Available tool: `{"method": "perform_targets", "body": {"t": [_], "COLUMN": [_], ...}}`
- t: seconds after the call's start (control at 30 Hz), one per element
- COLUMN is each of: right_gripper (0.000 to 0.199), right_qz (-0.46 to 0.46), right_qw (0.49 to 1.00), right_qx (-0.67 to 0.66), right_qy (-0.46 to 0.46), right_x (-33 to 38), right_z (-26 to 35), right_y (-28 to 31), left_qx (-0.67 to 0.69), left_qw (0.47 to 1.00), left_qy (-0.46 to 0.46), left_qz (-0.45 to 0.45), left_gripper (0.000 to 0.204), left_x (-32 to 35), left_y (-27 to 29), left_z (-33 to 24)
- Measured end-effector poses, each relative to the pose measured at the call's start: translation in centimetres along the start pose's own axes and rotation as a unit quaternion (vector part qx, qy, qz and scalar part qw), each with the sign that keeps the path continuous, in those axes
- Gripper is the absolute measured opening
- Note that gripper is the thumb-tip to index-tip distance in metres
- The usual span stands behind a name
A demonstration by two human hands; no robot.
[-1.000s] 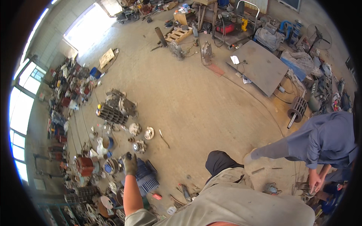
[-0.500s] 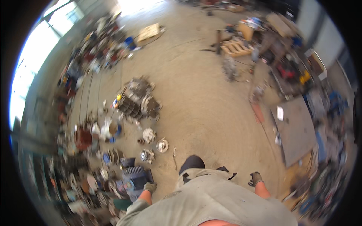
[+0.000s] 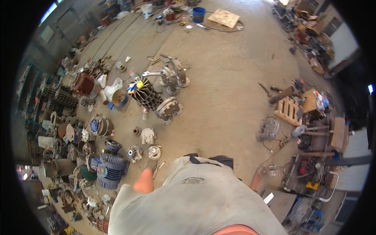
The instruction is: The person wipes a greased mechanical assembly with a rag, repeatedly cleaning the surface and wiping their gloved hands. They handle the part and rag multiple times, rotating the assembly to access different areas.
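My left forearm [image 3: 144, 181] reaches forward beside my shirt. The gloved left hand [image 3: 149, 166] at its end is small and blurred against the floor, and its fingers cannot be made out. Just right of that hand lies a thin metal tool [image 3: 158, 169]. Ahead of it on the floor are a round metal ring part [image 3: 154, 152], a finned metal wheel in a housing [image 3: 134, 153] and a pale cast cover [image 3: 148, 136]. A blue-grey electric motor [image 3: 111, 170] stands to its left. My right hand is out of sight.
A dark finned core [image 3: 145, 95] and flanged pipe fittings [image 3: 169, 109] stand ahead. Heaped machine parts line the left side. A wooden pallet [image 3: 288, 111] and scrap are at the right. Farther off are a blue bucket [image 3: 198, 15] and a wooden board [image 3: 223, 18].
My view has swung left, so the floor parts and motor sit differently in the picture. The left hand has shifted forward, beside the metal tool. My right hand has left the view.
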State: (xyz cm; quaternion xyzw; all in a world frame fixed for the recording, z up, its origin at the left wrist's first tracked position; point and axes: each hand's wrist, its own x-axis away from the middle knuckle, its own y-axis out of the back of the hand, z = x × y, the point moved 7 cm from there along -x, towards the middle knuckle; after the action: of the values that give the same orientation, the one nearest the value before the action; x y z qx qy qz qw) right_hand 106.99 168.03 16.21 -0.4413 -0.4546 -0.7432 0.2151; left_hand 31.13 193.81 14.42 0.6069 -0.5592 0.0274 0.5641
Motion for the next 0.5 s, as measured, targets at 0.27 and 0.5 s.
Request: {"method": "perform_targets", "body": {"t": [0.27, 0.5], "right_gripper": [0.033, 0.030], "right_qz": [0.048, 0.060], "right_qw": [0.981, 0.944], "right_qx": [0.180, 0.288], "right_qy": [0.051, 0.150], "right_x": [-4.7, -15.9], "right_z": [29.4, 62.1], "right_y": [-10.7, -15.8], "left_qx": [0.051, -0.052], "left_qw": [0.952, 0.983], "left_qy": [-0.302, -0.133], "left_qz": [-0.014, -0.117], "left_gripper": [0.061, 0.040], "left_x": [-12.8, -19.8], "left_y": [3.6, 2.0], "left_z": [-46.5, -46.4]}}
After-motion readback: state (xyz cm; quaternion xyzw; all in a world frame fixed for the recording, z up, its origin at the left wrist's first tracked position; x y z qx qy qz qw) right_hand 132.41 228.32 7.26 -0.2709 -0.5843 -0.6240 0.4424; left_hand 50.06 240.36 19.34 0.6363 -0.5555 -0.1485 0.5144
